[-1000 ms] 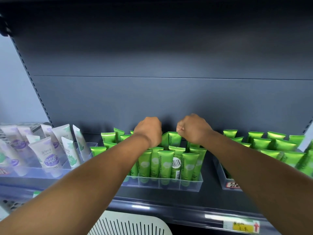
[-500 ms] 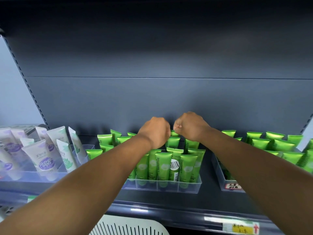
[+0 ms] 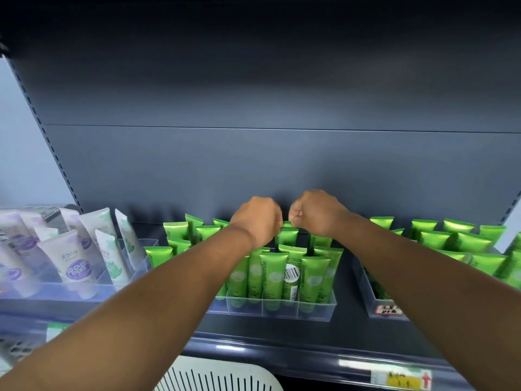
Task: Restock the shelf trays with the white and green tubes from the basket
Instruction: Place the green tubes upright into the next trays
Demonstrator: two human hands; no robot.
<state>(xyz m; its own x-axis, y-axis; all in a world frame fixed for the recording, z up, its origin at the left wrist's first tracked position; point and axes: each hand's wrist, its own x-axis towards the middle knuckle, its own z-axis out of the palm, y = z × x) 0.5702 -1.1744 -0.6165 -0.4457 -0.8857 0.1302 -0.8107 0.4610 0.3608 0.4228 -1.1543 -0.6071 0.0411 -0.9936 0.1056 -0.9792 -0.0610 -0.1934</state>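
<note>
Head view shows both arms reaching to the back of the middle clear tray (image 3: 315, 309); the left hand (image 3: 258, 218) and right hand (image 3: 315, 213) are curled, close together, over a green tube (image 3: 287, 235) in the rear row, whether gripping it I cannot tell; white tubes (image 3: 74, 261) stand in the left tray; the white basket (image 3: 220, 376) sits below the shelf.

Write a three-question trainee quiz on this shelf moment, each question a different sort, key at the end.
1. True or false: both hands are over the middle tray of green tubes.
2. Which tubes fill the left tray? A) white tubes B) green tubes C) red tubes
3. Fill in: one front-row green tube shows a ____ instead of its front label.

Key: 1 true: left hand and right hand sit over its back rows. 2 A: white tubes. 3 barcode.
</note>
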